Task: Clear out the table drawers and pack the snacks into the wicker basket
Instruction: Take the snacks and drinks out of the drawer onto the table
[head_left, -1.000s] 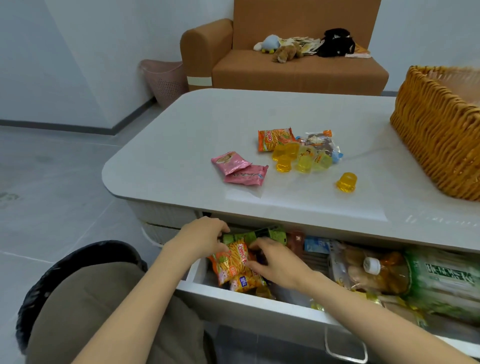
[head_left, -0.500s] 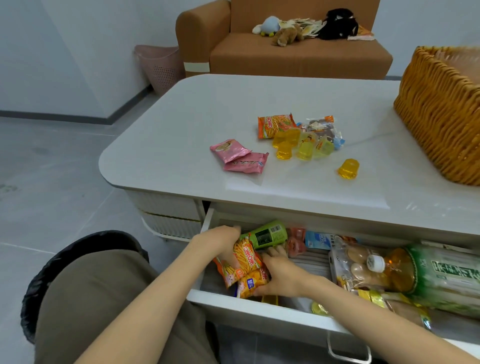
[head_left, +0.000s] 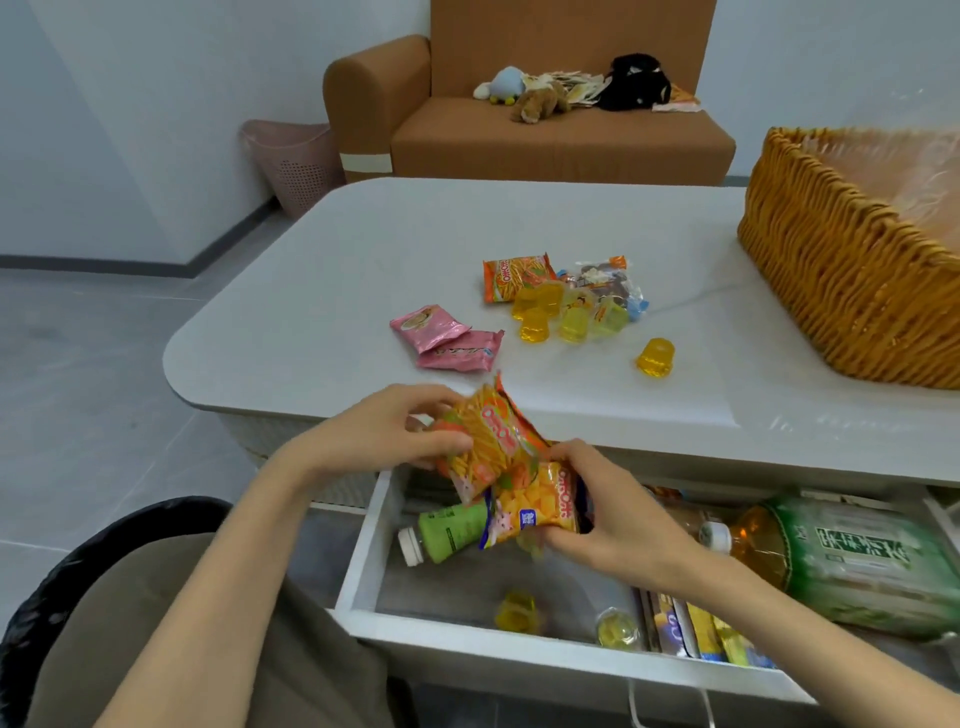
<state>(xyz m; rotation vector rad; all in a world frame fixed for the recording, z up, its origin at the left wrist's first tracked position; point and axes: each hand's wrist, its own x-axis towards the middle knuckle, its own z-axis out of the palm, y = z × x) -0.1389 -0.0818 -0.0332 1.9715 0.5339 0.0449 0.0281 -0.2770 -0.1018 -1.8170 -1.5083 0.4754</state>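
Orange snack packets (head_left: 498, 447) at frame centre are gripped by your left hand (head_left: 384, 436) and right hand (head_left: 618, 519), just above the open drawer (head_left: 363, 551). You seem mid-unloading; next probably means carrying them across the worktop (head_left: 337, 270) into the wicker basket (head_left: 831, 301), upper right.

Snack packets (head_left: 493, 447) in both hands (head_left: 384, 436) (head_left: 618, 519)

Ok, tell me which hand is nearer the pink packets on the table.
Left. The left hand, gripping an orange packet, is at the front edge of the table, just short of the pink packets; the right hand holds a yellow packet farther right, over the open drawer.
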